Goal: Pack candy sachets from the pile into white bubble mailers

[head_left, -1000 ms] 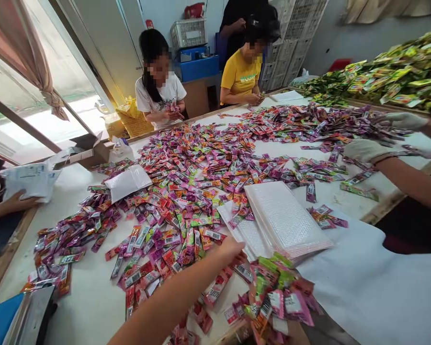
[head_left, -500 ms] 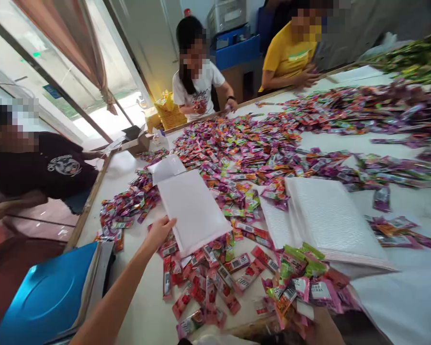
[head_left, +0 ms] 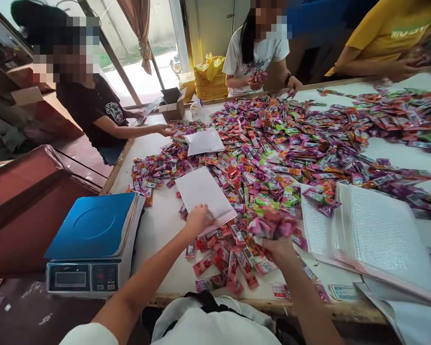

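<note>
My left hand [head_left: 197, 220] grips the lower edge of a white bubble mailer [head_left: 203, 189], which lies over loose snack packets. In my right hand [head_left: 280, 249] is a bunch of small snack packets [head_left: 269, 224], purple and red, blurred by motion. The bunch is just right of the mailer's lower corner. Below both hands, red packets [head_left: 233, 268] lie scattered near the table's front edge. Whether the mailer's mouth is open cannot be made out.
A scale [head_left: 93, 230] with a blue plate stands at left. White bubble mailers [head_left: 384, 230] are stacked at right. A heap of packets [head_left: 273, 129] covers the middle, with another white mailer [head_left: 205, 141] on it. A co-worker's hand [head_left: 163, 129] reaches over the table's left side.
My view has swung left. My right hand has brought its packets leftward, close to the mailer. My left hand has shifted from the mailer's side to its lower edge. A co-worker's arm now reaches out.
</note>
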The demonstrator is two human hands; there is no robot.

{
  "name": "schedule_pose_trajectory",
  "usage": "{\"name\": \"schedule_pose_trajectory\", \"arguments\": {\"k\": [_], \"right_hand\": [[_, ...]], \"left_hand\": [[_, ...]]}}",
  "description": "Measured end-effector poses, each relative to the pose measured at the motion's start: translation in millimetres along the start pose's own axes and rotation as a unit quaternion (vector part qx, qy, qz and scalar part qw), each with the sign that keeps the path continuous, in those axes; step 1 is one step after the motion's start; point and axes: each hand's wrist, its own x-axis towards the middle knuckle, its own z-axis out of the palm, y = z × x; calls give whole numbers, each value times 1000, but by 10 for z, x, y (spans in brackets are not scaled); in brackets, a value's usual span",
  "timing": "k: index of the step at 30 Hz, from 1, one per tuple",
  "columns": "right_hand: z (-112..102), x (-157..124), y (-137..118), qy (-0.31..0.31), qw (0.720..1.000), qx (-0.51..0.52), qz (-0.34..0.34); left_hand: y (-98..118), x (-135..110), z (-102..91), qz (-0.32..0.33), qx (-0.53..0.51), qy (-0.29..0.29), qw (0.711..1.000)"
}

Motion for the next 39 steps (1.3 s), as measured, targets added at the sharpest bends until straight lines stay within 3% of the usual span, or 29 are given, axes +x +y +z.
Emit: {"name": "schedule_pose_trajectory", "arguments": {"k": [4, 7, 9, 12, 16, 21, 24, 30, 33, 36, 39], "right_hand": [[339, 78, -121, -1, 991, -131, -41], [518, 169, -234, 9, 965, -239, -106], [609, 236, -308, 29, 929, -316, -193], [707, 335, -316, 29, 852, -434, -291], [738, 451, -36, -18, 753, -571, -327], [707, 489, 323, -33, 652, -661, -369], [721, 471, 330, -60, 601, -688, -402], [771, 470, 241, -113, 532, -712, -443], [784, 490, 232, -137, 532, -709, -443], [806, 519, 189, -128, 578, -711, -380], [856, 545, 104, -112, 627, -708, -304]], "left_hand": [[-89, 40, -28, 41, -5, 0, 999], [-72, 85, -7, 29, -16, 12, 999], [-3, 105, 38, 15, -24, 24, 999], [85, 122, 111, -1, -53, 35, 998], [16, 164, 121, -7, -80, 37, 996], [-64, 258, -89, -3, -141, 89, 986], [48, 272, -253, 13, -135, 117, 984], [244, 286, -381, 55, -72, 130, 987], [279, 336, -426, 77, -33, 117, 990], [257, 327, -479, 97, 9, 94, 991], [143, 214, -488, 59, 36, 82, 994]]}}
